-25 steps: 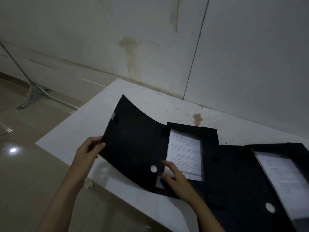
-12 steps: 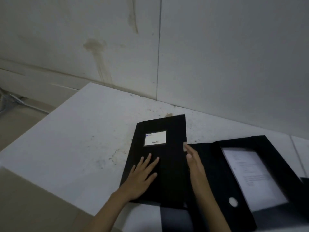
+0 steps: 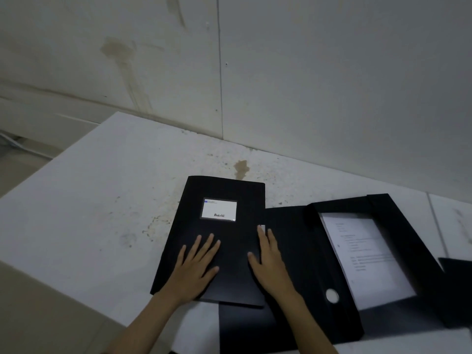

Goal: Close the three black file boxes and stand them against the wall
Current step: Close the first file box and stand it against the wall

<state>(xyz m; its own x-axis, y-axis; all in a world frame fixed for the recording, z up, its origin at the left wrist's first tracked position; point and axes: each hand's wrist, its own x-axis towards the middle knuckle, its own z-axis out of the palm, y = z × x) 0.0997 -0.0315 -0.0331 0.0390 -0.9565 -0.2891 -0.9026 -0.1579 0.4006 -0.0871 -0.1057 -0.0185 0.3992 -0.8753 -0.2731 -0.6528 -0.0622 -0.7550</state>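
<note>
Both hands lie flat, fingers spread, on the closed file box (image 3: 219, 241): left hand (image 3: 196, 264), right hand (image 3: 268, 261); an open file box (image 3: 357, 264) lies beside the right.

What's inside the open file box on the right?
The open file box holds white printed sheets lying flat in its tray; the text is too small to read. Anything beneath the top sheet is covered. Its flap lies open beside the closed box.

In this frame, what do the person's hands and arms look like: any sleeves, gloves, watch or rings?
Both are bare. The left hand and right hand wear no gloves, and no rings show on the fingers. Both forearms are uncovered down to the bottom edge of the frame, with no sleeve, watch or bracelet in view. The dim light could hide something small.
</note>
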